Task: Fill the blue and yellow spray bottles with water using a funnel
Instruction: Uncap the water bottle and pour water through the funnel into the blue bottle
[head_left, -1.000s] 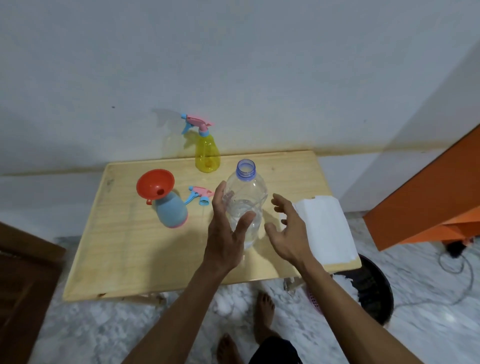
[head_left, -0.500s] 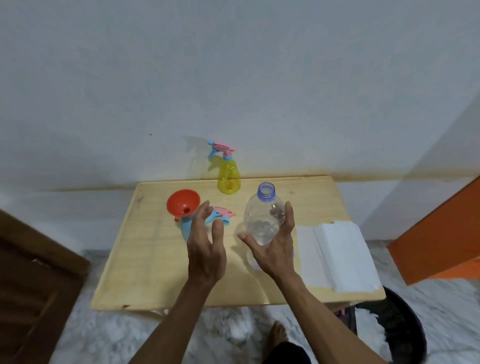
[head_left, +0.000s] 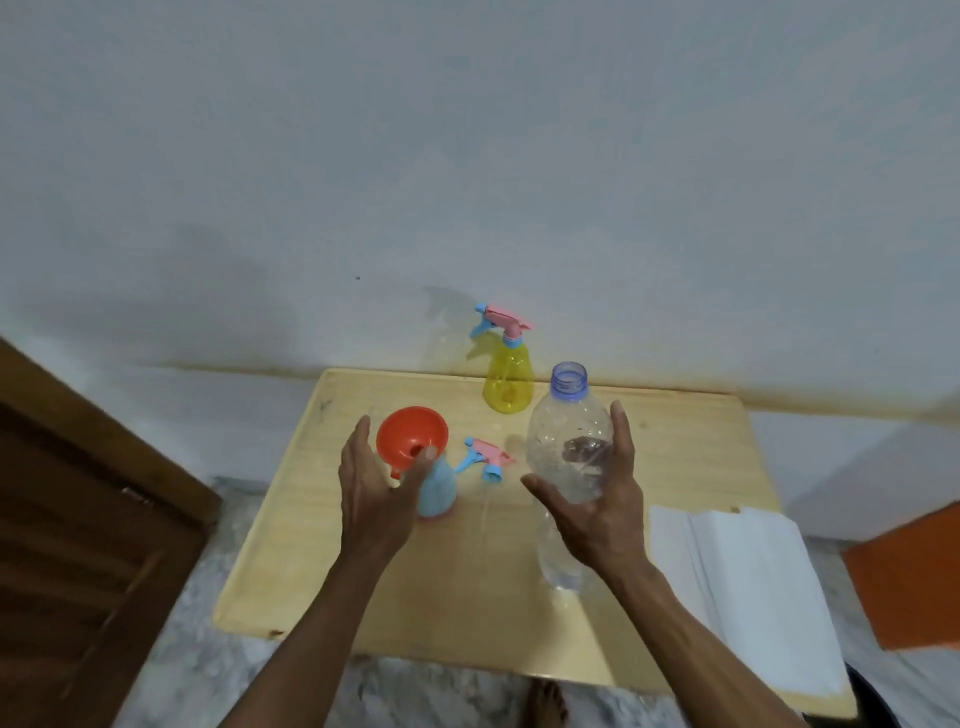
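The blue spray bottle (head_left: 439, 491) stands on the wooden table (head_left: 467, 587) with the orange funnel (head_left: 410, 431) in its neck. Its pink and blue spray head (head_left: 488, 460) lies just to the right. My left hand (head_left: 371, 493) is spread beside the funnel, fingers straight, thumb tip at the funnel's stem. The yellow spray bottle (head_left: 509, 382), with its spray head on, stands at the table's back edge. My right hand (head_left: 602, 504) wraps the uncapped clear water bottle (head_left: 566, 421), thumb on its left, fingers on its right.
A stack of white paper (head_left: 743, 587) lies on the table's right end. A brown wooden door (head_left: 78, 519) is at the left and an orange panel (head_left: 914, 566) at the right. A dark bin edge (head_left: 878, 701) shows under the table. The white wall is right behind.
My left hand left the clear bottle and moved left to the funnel and blue bottle. My right hand moved in from beside the clear bottle and wrapped it. The camera tilted up.
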